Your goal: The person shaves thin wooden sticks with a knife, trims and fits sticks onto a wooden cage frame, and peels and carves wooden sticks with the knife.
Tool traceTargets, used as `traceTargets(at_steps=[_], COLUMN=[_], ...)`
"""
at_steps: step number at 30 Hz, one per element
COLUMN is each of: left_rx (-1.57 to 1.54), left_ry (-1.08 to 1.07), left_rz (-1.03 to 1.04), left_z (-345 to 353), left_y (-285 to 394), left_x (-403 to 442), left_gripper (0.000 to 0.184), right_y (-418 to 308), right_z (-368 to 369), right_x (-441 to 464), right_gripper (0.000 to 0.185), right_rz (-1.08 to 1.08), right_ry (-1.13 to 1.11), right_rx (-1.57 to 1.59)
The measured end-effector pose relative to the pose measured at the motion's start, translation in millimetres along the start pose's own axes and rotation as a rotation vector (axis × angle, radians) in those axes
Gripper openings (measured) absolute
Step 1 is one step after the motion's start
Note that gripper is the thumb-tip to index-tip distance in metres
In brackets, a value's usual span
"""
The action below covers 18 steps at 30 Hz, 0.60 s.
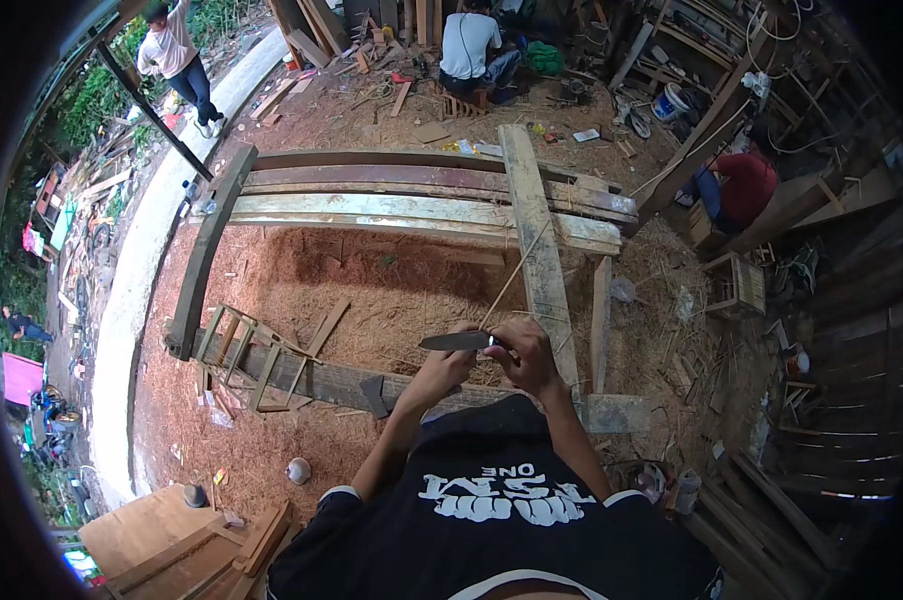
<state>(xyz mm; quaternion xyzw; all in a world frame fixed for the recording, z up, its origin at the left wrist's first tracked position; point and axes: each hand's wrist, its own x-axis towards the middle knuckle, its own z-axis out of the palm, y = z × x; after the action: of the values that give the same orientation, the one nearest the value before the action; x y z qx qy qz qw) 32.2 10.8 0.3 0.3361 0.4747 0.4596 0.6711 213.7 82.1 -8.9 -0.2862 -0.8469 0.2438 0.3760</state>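
Note:
A knife with a dark, wide blade (454, 342) points left in front of my chest. My right hand (527, 352) is closed around its handle, near a shiny collar. Just left of it, my left hand (450, 368) is closed behind and below the blade. From between the hands a thin light strip (515, 276) rises up and to the right, across a wide upright plank (537, 240). My left fingers seem to hold the strip's lower end, partly hidden by the blade. Below the hands lies a long grey beam (322, 380) with a small wooden ladder-like frame (262, 360) on its left part.
Long boards (372, 208) lie across the wooden frame ahead. Sawdust and scraps cover the ground (372, 290). One person (470, 50) sits at the top, another (747, 185) at the right, and a third (177, 60) stands upper left. A small wooden stool (737, 283) is at right.

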Motion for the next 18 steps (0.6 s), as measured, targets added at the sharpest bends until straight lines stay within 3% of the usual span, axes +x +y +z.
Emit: traceTargets(at_steps=[5,7,9,11,14,18], left_rx=[-0.029,-0.214,-0.199,-0.239,-0.186,-0.085], left_ry=[-0.048,-0.089,-0.099,-0.05,0.033,0.094], left_rz=[-0.01,-0.127,-0.113,-0.121,-0.032,0.069], left_z=[-4,-7,-17,-24,-25,-11], left_y=[3,20,5,0,2,21], left_x=[-3,-15,-26,-31,-21,-4], left_gripper=[0.015,0.016,0.016,0.017,0.017,0.02], right_y=[14,55,84,97,60,51], right_z=[2,-14,-50,-86,-87,-35], right_x=[0,-3,-1,-3,-3,-23], right_gripper=[0.042,0.042,0.039,0.036,0.035,0.04], right_rz=[0.025,0.215,0.53,0.352,0.428,0.426], right_ry=[0.04,0.288,0.444,0.468,0.333,0.241], right_rx=[-0.126,-0.173,-0.211,-0.454,-0.345,-0.227])
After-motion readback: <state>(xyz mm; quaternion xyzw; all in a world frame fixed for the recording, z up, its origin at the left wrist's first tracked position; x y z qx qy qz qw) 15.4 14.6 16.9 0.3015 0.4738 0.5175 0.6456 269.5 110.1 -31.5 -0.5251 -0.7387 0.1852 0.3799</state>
